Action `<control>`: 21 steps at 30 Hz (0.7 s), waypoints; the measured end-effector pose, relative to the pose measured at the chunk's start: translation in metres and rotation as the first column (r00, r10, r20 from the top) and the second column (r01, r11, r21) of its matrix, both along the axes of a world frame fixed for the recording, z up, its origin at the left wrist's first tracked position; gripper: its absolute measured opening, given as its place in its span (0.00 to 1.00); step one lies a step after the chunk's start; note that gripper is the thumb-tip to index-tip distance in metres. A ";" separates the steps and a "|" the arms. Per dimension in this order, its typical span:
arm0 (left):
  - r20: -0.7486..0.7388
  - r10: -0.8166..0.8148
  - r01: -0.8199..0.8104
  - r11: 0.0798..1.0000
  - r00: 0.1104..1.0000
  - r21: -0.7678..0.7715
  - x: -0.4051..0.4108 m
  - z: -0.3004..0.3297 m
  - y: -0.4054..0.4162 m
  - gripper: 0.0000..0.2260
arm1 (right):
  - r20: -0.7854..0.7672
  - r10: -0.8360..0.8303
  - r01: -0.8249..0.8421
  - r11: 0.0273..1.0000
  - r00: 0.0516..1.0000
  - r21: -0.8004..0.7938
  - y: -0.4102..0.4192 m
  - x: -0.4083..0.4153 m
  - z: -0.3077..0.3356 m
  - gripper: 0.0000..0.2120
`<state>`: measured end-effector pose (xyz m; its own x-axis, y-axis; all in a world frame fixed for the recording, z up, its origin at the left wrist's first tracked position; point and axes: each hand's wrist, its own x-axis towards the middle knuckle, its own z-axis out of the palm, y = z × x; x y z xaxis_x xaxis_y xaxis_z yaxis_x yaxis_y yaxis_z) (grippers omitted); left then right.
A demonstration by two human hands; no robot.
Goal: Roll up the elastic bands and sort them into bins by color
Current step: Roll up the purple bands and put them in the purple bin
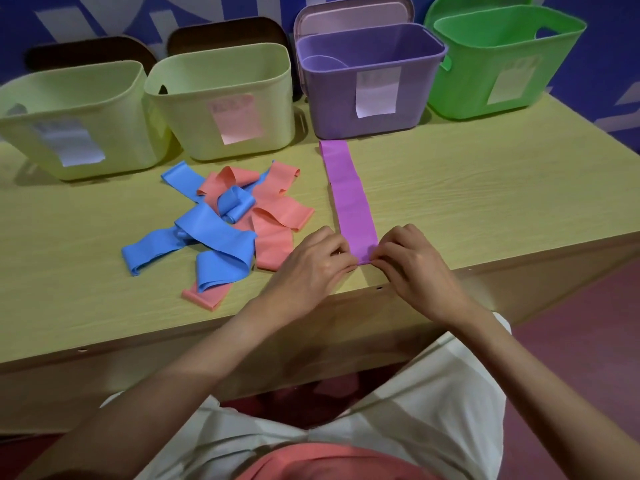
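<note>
Both hands pinch the near end of the purple band at the desk edge.
Left hand (311,261) and right hand (412,261) grip the purple band (351,199), which lies flat on the desk (485,188), reaching toward the purple bin (370,98). Blue bands (204,240) and pink bands (277,209) tangled just left.

Bare counter (485,202) lay open to the right of the purple band (349,199), up to the purple bin (370,81) and green bin (502,64) at the back. To its left, a tangled heap of blue and pink bands (221,220) blocked the middle. Two yellow bins (221,98) walled the rear left. The counter's left end stayed bare.
</note>
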<state>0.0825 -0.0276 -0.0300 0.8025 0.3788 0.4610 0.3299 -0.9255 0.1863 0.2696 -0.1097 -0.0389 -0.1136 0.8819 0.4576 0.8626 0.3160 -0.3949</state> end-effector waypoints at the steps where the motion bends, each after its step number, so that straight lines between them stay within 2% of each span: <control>1: 0.002 -0.010 0.010 1.000 1.000 0.005 -0.001 0.000 0.001 0.04 | -0.001 -0.005 0.005 1.000 1.000 0.007 0.000 0.000 -0.001 0.02; 6: 0.016 -0.003 0.003 1.000 1.000 0.011 -0.001 0.001 -0.001 0.04 | -0.133 -0.056 0.051 0.998 0.990 -0.041 0.001 -0.001 -0.007 0.03; 9: 0.028 0.027 -0.025 0.999 0.999 -0.046 -0.001 0.000 -0.003 0.03 | -0.197 -0.114 0.097 0.991 0.974 -0.093 0.002 -0.001 -0.005 0.02; 14: 0.041 0.123 -0.113 0.977 0.992 -0.182 0.002 0.002 -0.002 0.03 | -0.200 -0.212 0.178 0.969 0.957 -0.174 0.007 -0.006 0.002 0.05; 18: 0.031 0.169 -0.161 0.972 0.985 -0.172 0.006 0.004 -0.002 0.03 | -0.155 -0.286 0.256 0.948 0.946 -0.191 0.014 -0.012 0.006 0.05; 21: 0.052 0.197 -0.184 0.966 0.979 -0.184 0.006 0.003 0.000 0.02 | -0.197 -0.282 0.253 0.954 0.939 -0.158 0.015 -0.012 0.006 0.07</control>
